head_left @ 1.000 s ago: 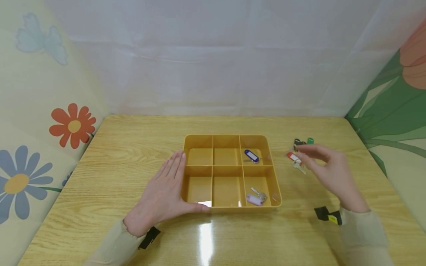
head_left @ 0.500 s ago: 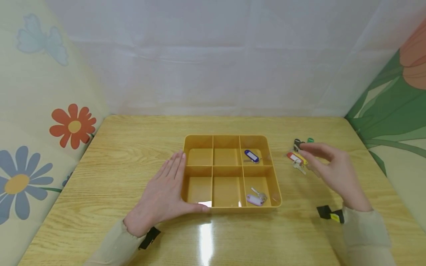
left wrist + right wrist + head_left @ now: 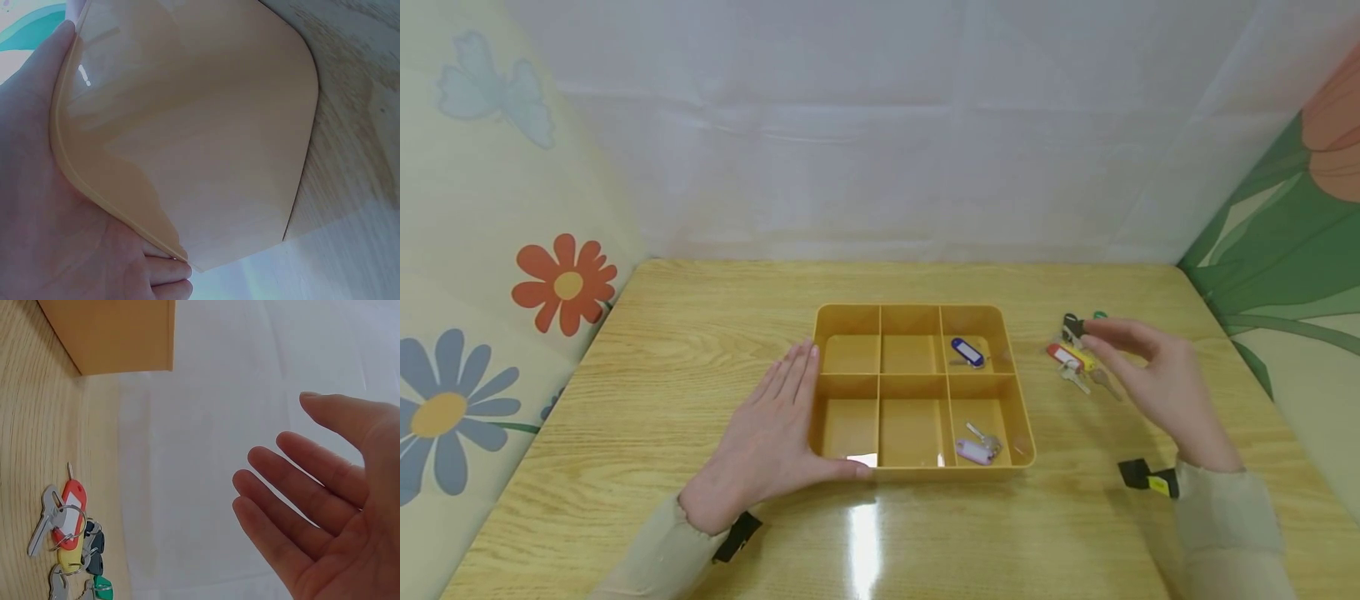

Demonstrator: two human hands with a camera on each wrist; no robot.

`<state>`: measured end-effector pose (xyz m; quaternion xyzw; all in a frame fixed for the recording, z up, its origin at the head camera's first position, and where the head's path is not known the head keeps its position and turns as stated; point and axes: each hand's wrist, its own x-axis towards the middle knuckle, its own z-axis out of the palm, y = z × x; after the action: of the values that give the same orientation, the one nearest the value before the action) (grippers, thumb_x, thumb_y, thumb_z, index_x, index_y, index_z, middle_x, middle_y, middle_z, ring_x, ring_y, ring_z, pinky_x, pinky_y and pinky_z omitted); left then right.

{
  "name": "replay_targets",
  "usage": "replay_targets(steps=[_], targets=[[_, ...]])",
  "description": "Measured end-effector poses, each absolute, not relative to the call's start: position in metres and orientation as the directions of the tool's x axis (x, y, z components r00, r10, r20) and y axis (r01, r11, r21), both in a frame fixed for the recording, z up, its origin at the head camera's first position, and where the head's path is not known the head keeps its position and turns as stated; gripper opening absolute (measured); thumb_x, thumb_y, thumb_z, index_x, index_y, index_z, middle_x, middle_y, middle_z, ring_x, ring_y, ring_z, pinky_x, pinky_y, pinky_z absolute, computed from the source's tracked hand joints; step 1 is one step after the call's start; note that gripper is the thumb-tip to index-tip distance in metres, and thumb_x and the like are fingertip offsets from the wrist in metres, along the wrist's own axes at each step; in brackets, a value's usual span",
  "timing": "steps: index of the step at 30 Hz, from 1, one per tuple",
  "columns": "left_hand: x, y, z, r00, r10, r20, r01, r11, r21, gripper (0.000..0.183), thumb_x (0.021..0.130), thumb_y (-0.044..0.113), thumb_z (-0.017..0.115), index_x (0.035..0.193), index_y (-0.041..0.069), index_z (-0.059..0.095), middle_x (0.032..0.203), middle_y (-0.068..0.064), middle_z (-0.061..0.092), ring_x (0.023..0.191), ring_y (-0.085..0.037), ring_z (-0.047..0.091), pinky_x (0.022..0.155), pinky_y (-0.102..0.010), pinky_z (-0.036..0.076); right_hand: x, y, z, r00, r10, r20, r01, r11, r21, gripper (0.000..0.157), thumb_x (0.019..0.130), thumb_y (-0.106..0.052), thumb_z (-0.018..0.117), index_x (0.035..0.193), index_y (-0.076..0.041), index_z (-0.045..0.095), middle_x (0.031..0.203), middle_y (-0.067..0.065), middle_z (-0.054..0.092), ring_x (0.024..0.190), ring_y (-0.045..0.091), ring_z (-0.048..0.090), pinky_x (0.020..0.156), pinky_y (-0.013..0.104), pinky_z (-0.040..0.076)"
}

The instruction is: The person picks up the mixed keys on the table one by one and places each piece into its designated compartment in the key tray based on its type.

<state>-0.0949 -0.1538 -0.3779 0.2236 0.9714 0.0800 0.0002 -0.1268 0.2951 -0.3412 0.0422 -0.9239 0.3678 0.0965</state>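
Note:
A yellow organizer box (image 3: pixel 914 472) with two rows of compartments sits on the wooden table. My left hand (image 3: pixel 767 433) lies against its front left corner, straight fingers along the left wall and thumb along the front rim. In the left wrist view the palm and fingers (image 3: pixel 169 270) press up to the rim. My right hand (image 3: pixel 1157 383) hovers beside the tagged keys, thumb and fingers apart with nothing between them. Below it lie keys with a red tag (image 3: pixel 1065 357), a yellow tag (image 3: pixel 1082 359), black tags (image 3: pixel 1070 323) and a green tag (image 3: pixel 103 587), the last mostly hidden in the head view.
A key with a blue tag (image 3: pixel 967 352) lies in the back right compartment. Another with a pale purple tag (image 3: pixel 974 452) lies in the front right one. A white sheet (image 3: pixel 880 167) hangs behind the table, with flower-patterned panels (image 3: pixel 467 250) at the sides.
My right hand has drawn back slightly to the right over the keys, uncovering the yellow tag and its key. The left hand and the box have stayed put.

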Motion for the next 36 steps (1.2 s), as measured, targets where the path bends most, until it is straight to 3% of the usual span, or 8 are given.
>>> replay_targets(steps=[6, 9, 17, 27, 30, 33, 36], targets=[[-0.095, -0.154, -0.378, -0.900, 0.435, 0.034, 0.434, 0.887, 0.155, 0.147, 0.066, 0.101, 0.043, 0.160, 0.000, -0.007, 0.167, -0.018, -0.005, 0.153, -0.029, -0.006, 0.124, -0.043, 0.007, -0.129, 0.298, -0.342, -0.981, 0.002, 0.196, -0.133, 0.728, -0.673, 0.040, 0.099, -0.041, 0.067, 0.129, -0.015, 0.070, 0.126, 0.007, 0.070, 0.115, 0.023, 0.061, 0.095, 0.049, 0.048], [-0.096, -0.154, -0.378, -0.900, 0.435, 0.031, 0.434, 0.888, 0.152, 0.147, 0.065, 0.102, 0.041, 0.159, 0.000, -0.007, 0.167, -0.018, -0.006, 0.153, -0.029, -0.006, 0.124, -0.043, 0.007, -0.131, 0.300, -0.342, -0.984, 0.006, 0.179, -0.120, 0.721, -0.682, 0.043, 0.100, -0.042, 0.066, 0.131, -0.013, 0.069, 0.128, 0.009, 0.069, 0.117, 0.029, 0.060, 0.096, 0.057, 0.047], [-0.095, -0.154, -0.379, -0.901, 0.434, 0.030, 0.433, 0.887, 0.161, 0.147, 0.065, 0.101, 0.044, 0.159, 0.001, -0.008, 0.167, -0.018, -0.006, 0.153, -0.029, -0.006, 0.124, -0.044, 0.008, -0.136, 0.304, -0.344, -0.980, 0.005, 0.197, -0.128, 0.743, -0.657, 0.044, 0.099, -0.042, 0.067, 0.131, -0.013, 0.069, 0.127, 0.008, 0.069, 0.115, 0.028, 0.063, 0.085, 0.015, 0.043], [-0.096, -0.154, -0.379, -0.898, 0.439, 0.027, 0.438, 0.887, 0.145, 0.147, 0.066, 0.102, 0.042, 0.159, 0.000, -0.007, 0.167, -0.018, -0.006, 0.153, -0.029, -0.006, 0.124, -0.044, 0.008, -0.142, 0.309, -0.349, -0.987, 0.005, 0.163, -0.103, 0.753, -0.650, 0.050, 0.099, -0.047, 0.065, 0.134, -0.011, 0.067, 0.129, 0.011, 0.068, 0.117, 0.032, 0.063, 0.081, 0.008, 0.041], [-0.096, -0.154, -0.378, -0.898, 0.439, 0.026, 0.438, 0.887, 0.146, 0.147, 0.066, 0.101, 0.042, 0.159, 0.000, -0.006, 0.167, -0.018, -0.006, 0.153, -0.029, -0.006, 0.124, -0.044, 0.008, -0.145, 0.309, -0.351, -0.989, 0.003, 0.150, -0.096, 0.753, -0.651, 0.052, 0.099, -0.048, 0.064, 0.134, -0.011, 0.067, 0.130, 0.012, 0.068, 0.118, 0.033, 0.062, 0.085, 0.016, 0.047], [-0.096, -0.154, -0.378, -0.900, 0.435, 0.025, 0.433, 0.888, 0.152, 0.147, 0.065, 0.101, 0.043, 0.160, 0.000, -0.007, 0.167, -0.018, -0.006, 0.153, -0.029, -0.006, 0.124, -0.044, 0.008, -0.148, 0.308, -0.352, -0.992, -0.009, 0.127, -0.092, 0.745, -0.661, 0.054, 0.099, -0.048, 0.063, 0.135, -0.008, 0.065, 0.132, 0.015, 0.066, 0.120, 0.037, 0.060, 0.092, 0.040, 0.053], [-0.095, -0.153, -0.378, -0.901, 0.432, 0.026, 0.431, 0.890, 0.152, 0.147, 0.065, 0.102, 0.043, 0.160, 0.001, -0.007, 0.167, -0.018, -0.005, 0.153, -0.029, -0.006, 0.124, -0.044, 0.008, -0.150, 0.308, -0.353, -0.994, -0.020, 0.110, -0.089, 0.734, -0.673, 0.055, 0.100, -0.047, 0.063, 0.136, -0.005, 0.064, 0.133, 0.017, 0.065, 0.122, 0.040, 0.058, 0.095, 0.061, 0.049]])
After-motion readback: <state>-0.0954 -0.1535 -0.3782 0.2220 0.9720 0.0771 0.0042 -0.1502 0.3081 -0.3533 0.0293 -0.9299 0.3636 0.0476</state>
